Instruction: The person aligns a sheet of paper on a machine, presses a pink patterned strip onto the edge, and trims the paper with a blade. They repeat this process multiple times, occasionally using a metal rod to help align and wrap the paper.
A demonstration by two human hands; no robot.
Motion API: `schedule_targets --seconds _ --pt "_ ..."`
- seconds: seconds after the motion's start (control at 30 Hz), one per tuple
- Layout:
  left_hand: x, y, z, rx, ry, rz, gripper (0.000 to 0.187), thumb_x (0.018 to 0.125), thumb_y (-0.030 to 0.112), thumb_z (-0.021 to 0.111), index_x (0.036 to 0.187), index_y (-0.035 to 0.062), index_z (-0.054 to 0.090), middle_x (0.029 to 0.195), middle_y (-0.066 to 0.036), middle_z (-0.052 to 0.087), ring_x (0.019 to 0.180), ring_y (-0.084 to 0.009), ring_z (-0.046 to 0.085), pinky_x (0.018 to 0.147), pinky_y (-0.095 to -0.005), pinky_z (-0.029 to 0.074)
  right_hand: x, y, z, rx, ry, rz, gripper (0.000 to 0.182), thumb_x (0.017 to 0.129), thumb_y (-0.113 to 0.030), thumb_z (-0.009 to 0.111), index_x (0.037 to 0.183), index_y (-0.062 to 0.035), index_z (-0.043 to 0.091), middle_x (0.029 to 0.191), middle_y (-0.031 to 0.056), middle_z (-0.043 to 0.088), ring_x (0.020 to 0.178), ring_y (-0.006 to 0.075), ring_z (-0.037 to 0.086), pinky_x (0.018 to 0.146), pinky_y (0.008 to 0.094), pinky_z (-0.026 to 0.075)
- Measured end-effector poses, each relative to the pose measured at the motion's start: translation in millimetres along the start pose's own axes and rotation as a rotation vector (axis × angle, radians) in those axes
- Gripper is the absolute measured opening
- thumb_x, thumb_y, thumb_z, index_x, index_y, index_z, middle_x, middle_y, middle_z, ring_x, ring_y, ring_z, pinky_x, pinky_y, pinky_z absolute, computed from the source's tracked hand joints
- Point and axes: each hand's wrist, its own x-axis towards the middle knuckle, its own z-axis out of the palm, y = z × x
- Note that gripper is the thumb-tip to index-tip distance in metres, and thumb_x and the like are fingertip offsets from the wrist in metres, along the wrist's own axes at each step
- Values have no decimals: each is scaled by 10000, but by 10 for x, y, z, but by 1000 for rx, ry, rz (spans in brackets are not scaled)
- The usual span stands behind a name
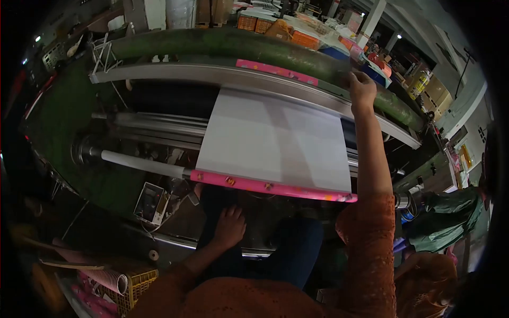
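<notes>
White sheet (275, 140) lies stretched over the machine rollers, right hand (362, 89) seemingly pressing its far edge, fingers curled, while left hand (229, 227) rests open on the knee.

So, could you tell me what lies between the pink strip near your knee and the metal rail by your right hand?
The head view shows a white sheet spanning from pink strip to rail.

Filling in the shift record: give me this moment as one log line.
right hand: up on green roll | left hand: resting on knee | white sheet: spread over rollers
</notes>
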Motion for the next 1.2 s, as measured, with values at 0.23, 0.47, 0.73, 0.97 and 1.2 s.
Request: schedule_targets --seconds 0.23,0.47,0.73,0.97,1.2 --pt "41 -79 30 47 82 26 175 794 211 592 807 47 649 1006 -120 570 1071 -278 502 957 -434 379 -2537 -517 -28 13 -841 -35 57 833 -30 656 857 9 623 701 98 611 644 118 586 587 273 465" --pt "185 -94 66 -63 38 -38 165 790 208 631 802 43 634 1046 -141 582 1050 -298 517 930 -412 393 -4109 660 -451 -429 -921 246 124 780 -97 668 881 -37 630 759 132 656 709 291 666 629 356 511" --pt "157 -59 137 -26 77 17 178 790 193 635 846 25 642 1135 -154 585 1158 -307 492 995 -422 369 -4523 927 -572 -552 -820 275 140 817 -183 616 908 -76 624 827 166 659 797 366 645 680 445 515" --pt "167 -38 149 24 99 25 191 786 194 642 860 17 646 1141 -151 591 1166 -297 492 995 -425 368 -4529 870 -591 -546 -859 245 123 851 -189 588 913 -91 626 866 144 665 810 348 646 696 439 519" --pt "177 -17 192 43 76 24 195 778 193 653 866 18 652 1131 -146 593 1165 -296 493 993 -426 365 -4508 823 -606 -528 -846 249 110 852 -175 591 908 -87 626 850 140 666 794 346 647 679 428 521"
